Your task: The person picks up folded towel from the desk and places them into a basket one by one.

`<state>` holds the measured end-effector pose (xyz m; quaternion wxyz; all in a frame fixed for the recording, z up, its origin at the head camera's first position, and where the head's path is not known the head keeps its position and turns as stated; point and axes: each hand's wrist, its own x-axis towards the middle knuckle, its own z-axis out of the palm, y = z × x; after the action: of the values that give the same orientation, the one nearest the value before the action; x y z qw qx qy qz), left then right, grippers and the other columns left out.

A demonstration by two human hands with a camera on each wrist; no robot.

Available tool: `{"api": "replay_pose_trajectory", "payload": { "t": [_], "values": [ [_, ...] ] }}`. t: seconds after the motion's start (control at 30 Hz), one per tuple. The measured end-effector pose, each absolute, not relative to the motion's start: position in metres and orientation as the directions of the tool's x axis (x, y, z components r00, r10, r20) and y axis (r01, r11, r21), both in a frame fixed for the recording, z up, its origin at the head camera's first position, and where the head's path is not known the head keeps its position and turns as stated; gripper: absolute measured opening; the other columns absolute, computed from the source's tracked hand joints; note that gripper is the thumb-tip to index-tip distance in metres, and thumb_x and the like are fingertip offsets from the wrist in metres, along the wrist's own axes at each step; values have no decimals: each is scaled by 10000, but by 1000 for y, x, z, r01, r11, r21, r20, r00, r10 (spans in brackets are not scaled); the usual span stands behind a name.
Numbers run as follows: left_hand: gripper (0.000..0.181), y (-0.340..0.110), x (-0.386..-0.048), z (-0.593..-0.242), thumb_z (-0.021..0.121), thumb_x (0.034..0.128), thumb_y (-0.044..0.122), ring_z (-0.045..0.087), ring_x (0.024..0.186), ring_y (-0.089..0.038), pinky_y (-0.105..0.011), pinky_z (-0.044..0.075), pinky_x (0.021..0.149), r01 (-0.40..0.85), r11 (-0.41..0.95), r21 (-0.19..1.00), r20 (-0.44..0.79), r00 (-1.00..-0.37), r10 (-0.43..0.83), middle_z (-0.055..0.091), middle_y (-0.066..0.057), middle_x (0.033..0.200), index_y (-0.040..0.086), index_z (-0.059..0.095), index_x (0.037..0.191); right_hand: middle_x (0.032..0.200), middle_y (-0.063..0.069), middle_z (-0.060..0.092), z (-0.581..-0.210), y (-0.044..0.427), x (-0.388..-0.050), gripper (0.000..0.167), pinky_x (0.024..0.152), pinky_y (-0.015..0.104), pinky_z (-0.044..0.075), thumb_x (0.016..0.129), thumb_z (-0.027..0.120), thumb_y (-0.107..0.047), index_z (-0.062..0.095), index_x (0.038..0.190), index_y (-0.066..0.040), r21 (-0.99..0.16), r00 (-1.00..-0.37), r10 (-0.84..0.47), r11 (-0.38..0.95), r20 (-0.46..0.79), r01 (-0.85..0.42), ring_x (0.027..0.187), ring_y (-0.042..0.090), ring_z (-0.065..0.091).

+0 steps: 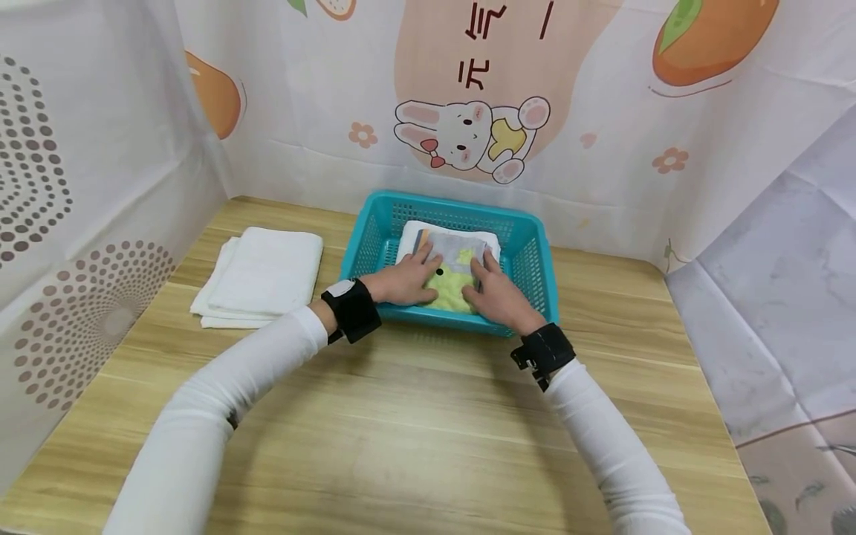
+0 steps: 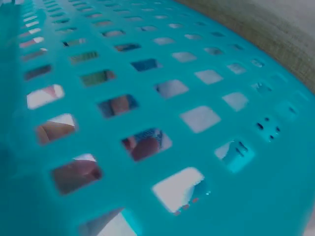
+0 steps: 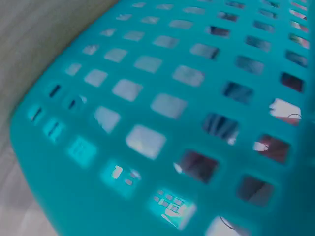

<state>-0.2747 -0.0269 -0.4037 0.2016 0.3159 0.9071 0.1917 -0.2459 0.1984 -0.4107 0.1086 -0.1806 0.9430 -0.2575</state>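
Observation:
Inside a teal plastic basket [image 1: 531, 279] lies a folded cloth [image 1: 451, 286], grey at the back and yellow-green at the front, on top of a folded white cloth [image 1: 411, 232]. My left hand [image 1: 408, 279] rests on the left side of the patterned cloth with its fingers spread. On the right side my right hand [image 1: 498, 293] touches the same cloth, fingers extended. Both wrists pass over the basket's front rim. The left wrist view is filled by the perforated basket wall [image 2: 162, 132]. A similar basket wall [image 3: 162, 128] fills the right wrist view; both hide the fingers' contact.
Folded white towels [image 1: 267, 271] lie in a stack on the wooden table [image 1: 401, 431], left of the basket. Behind the basket hangs a printed curtain [image 1: 301, 111], and more curtain stands along the left and right table edges.

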Motion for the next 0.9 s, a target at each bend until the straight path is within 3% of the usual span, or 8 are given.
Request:
{"api": "replay_pose_trajectory", "payload": {
  "t": [0.27, 0.4, 0.6, 0.9],
  "values": [
    [664, -31, -260, -404, 383, 1070, 427, 145, 1480, -457, -523, 254, 1166, 506, 740, 442, -227, -735, 639, -23, -189, 1653, 79, 163, 1592, 1605, 308, 98, -403, 200, -231, 597, 1154, 588, 219, 1055, 440, -284, 289, 1527, 49, -432, -903, -418, 836, -103, -338, 1470, 465, 162],
    [641, -32, -248, -405, 332, 1081, 433, 189, 1475, -442, -514, 247, 1171, 570, 723, 390, -182, -722, 667, 47, -226, 1641, 51, 203, 1580, 1600, 294, 158, -402, 198, -219, 584, 1149, 572, 251, 1048, 468, -295, 342, 1513, 35, -368, -910, -410, 858, -67, -359, 1451, 483, 212],
    [613, -34, -232, -407, 299, 1088, 427, 241, 1460, -436, -526, 283, 1152, 626, 715, 312, -108, -724, 681, 112, -241, 1629, 57, 241, 1573, 1610, 268, 167, -405, 197, -205, 559, 1165, 575, 207, 1063, 431, -302, 360, 1511, 25, -333, -916, -401, 865, -7, -376, 1484, 443, 150],
    [557, -32, -210, -413, 366, 1087, 356, 320, 1436, -408, -520, 352, 1113, 709, 687, 161, 55, -701, 711, 221, -219, 1611, 71, 299, 1561, 1612, 262, 164, -409, 195, -179, 534, 1186, 551, 163, 1069, 437, -261, 342, 1526, -1, -346, -901, -429, 837, 68, -424, 1494, 435, 118]
  ]
}}
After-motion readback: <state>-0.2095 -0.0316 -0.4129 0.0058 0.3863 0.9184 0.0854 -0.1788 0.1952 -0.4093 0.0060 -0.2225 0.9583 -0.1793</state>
